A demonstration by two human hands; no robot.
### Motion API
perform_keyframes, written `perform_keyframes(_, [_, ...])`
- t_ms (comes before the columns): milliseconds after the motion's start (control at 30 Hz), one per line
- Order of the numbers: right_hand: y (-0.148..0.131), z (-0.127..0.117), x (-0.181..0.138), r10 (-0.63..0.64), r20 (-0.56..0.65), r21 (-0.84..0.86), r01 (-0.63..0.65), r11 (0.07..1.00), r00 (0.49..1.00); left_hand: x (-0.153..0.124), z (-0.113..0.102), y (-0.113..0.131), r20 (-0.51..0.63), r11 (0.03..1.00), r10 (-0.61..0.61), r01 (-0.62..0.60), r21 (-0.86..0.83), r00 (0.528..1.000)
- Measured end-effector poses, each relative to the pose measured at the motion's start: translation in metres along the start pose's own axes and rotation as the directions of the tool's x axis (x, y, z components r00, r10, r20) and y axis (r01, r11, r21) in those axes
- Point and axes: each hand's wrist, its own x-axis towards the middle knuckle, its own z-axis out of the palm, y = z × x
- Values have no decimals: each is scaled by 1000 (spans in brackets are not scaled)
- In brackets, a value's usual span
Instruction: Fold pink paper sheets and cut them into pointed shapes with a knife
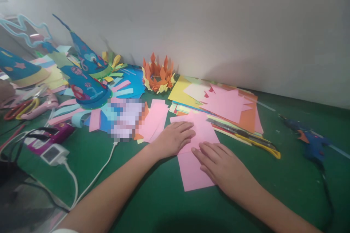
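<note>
A sheet of pink paper [194, 175] lies on the green table in front of me, with a crease or edge running across it between my hands. My left hand [175, 139] rests on its left side, fingers stretched out towards the right. On the right side of the sheet, my right hand [222, 165] lies with its fingers extended and the palm down. Neither hand grips anything. Just beyond them, a long dark cutter-like tool with a yellow end [246, 136] lies slantwise. More pink paper pieces [155, 116] are left of the sheet.
Coloured paper sheets [226, 103] are stacked near the wall, beside an orange paper crown [158, 76]. A blue glue gun [311, 143] lies at right. Decorated blue cone hats [84, 83], scissors [27, 107], a purple power strip [53, 136] and cables occupy the left.
</note>
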Motion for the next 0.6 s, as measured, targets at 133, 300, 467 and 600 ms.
perform_keyframes(133, [-4,4,-3,17,-27,-38,-18,999,1000,0,0,0,-6,1000,-2,2,5,1000])
perform_keyframes(300, [-7,7,-5,49,-53,-40,-51,998,997,0,1,0,-7,1000,0,0,13,1000])
perform_keyframes(467, [-3,5,-11,96,-48,-50,-98,994,994,0,2,-1,-8,1000,1,-1,9,1000])
perform_keyframes(600, [4,-1,-18,125,-19,-86,-126,988,992,0,2,-1,-2,1000,1,-1,9,1000])
